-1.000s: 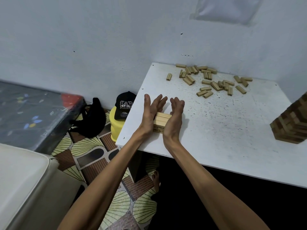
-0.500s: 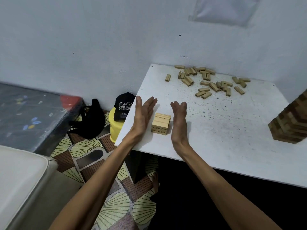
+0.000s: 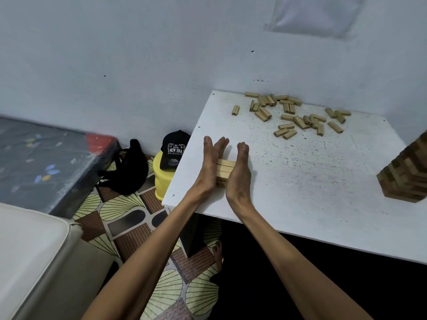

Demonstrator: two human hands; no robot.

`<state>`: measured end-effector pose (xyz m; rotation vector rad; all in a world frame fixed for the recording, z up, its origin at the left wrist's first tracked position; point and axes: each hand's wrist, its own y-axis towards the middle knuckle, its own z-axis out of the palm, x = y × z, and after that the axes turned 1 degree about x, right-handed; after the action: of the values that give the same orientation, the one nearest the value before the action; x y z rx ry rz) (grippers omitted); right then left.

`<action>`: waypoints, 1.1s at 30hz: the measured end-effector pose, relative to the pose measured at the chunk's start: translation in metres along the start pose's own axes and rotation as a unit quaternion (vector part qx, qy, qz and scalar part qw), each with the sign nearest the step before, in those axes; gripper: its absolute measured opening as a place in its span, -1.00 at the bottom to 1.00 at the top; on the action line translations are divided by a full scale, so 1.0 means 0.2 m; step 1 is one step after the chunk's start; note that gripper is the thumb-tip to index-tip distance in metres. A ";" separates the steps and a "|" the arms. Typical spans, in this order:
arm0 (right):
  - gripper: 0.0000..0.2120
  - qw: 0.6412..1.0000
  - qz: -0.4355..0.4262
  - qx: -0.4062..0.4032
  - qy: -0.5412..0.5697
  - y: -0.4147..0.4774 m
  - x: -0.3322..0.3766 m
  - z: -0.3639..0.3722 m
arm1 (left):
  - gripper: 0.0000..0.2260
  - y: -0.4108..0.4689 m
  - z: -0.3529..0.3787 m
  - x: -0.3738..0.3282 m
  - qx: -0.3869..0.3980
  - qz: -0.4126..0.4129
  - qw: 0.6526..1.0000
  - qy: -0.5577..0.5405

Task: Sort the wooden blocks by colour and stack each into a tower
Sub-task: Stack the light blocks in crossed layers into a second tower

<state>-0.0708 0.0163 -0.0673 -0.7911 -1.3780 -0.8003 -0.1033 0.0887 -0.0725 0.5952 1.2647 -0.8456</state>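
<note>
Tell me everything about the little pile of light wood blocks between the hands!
The small light stack is made of pale, plain wooden blocks laid flat in layers, only a few high. It sits near the front left corner of the white table. The left hand presses flat on one side and the right hand on the other, so only its top and a strip of its near face show. Dark print marks that face, too small to read.

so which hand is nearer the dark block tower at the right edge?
Right. The right hand presses the side of the small light stack that faces the dark tower; the left hand presses the far side, by the table's left edge.
</note>
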 end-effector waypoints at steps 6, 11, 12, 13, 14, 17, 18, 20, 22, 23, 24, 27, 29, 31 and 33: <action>-0.08 1.000 -0.005 -0.011 -0.010 0.01 -0.02 0.03 | 0.02 0.01 0.01 -0.01 -0.005 -0.004 0.999 -0.033; -0.02 1.000 -0.008 -0.020 -0.008 0.01 -0.02 0.03 | 0.01 0.02 0.02 0.01 -0.008 -0.008 0.999 -0.037; -0.02 1.000 -0.008 -0.019 -0.008 0.01 -0.02 0.03 | 0.01 0.02 0.02 0.01 -0.010 -0.009 0.999 -0.037; -0.02 1.000 -0.008 -0.017 -0.008 0.00 -0.02 0.03 | 0.00 0.02 0.03 0.01 -0.012 -0.010 0.999 -0.036; -0.03 1.000 -0.009 -0.014 -0.007 0.00 -0.02 0.03 | -0.01 0.02 0.03 0.02 -0.014 -0.011 0.999 -0.035; -0.04 1.000 -0.008 -0.016 0.009 0.00 -0.02 0.02 | -0.09 0.02 0.02 0.01 -0.017 -0.006 1.000 -0.022; -0.05 1.000 -0.007 -0.021 0.018 0.01 -0.02 0.01 | -0.11 0.02 0.01 0.00 -0.018 0.003 1.000 -0.010; -0.10 0.999 -0.008 -0.021 0.022 0.02 -0.01 -0.04 | -0.14 0.02 -0.02 -0.02 -0.020 0.023 1.000 0.001; -0.25 0.999 -0.031 0.007 -0.004 0.03 0.00 -0.13 | -0.20 0.01 -0.07 -0.03 -0.024 0.031 0.999 0.003; -0.34 0.998 -0.048 0.031 -0.030 0.03 0.01 -0.19 | -0.25 0.00 -0.12 -0.03 -0.026 0.039 0.999 0.013; -0.40 0.994 -0.068 0.057 -0.062 0.04 0.01 -0.24 | -0.32 -0.01 -0.17 -0.04 -0.019 0.048 0.998 0.033; -0.51 0.969 -0.127 0.138 -0.161 0.07 0.03 -0.39 | -0.53 -0.06 -0.30 -0.09 0.067 0.074 0.981 0.165; -0.52 0.948 -0.156 0.178 -0.213 0.09 0.04 -0.45 | -0.60 -0.08 -0.36 -0.13 0.135 0.077 0.959 0.237; -0.52 0.932 -0.176 0.197 -0.248 0.09 0.05 -0.49 | -0.57 -0.08 -0.39 -0.14 0.177 0.075 0.942 0.275; -0.51 0.917 -0.198 0.214 -0.272 0.09 0.05 -0.50 | -0.51 -0.08 -0.40 -0.15 0.185 0.073 0.931 0.305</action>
<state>-0.0036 -0.0592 -0.0608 -0.3956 -2.1731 -0.5588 -0.1646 0.1502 -0.0599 1.3140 1.6008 -0.8057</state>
